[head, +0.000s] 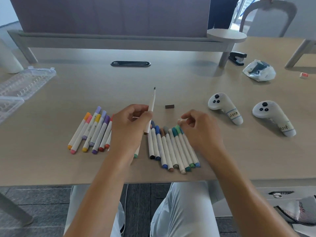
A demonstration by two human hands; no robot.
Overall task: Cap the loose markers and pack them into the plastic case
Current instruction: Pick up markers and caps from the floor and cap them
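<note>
Left hand [131, 124]: fingers curled round an uncapped marker [151, 108], its dark tip pointing up and away.
Right hand [198, 129]: fingers loosely curled above the cool-coloured markers [172, 147]; whether they pinch anything cannot be told.
Loose cap [169, 106]: small, dark, on the table [188, 77] between the hands, further back.
Warm-coloured markers [92, 132]: capped, in a row left of the left hand.
Case [22, 82]: clear plastic, open, at the far left edge.
Controllers [224, 106]: two white ones, to the right.

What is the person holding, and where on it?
The left hand grips an uncapped marker around the middle of its barrel, tip up. The right hand holds nothing that shows.
</note>
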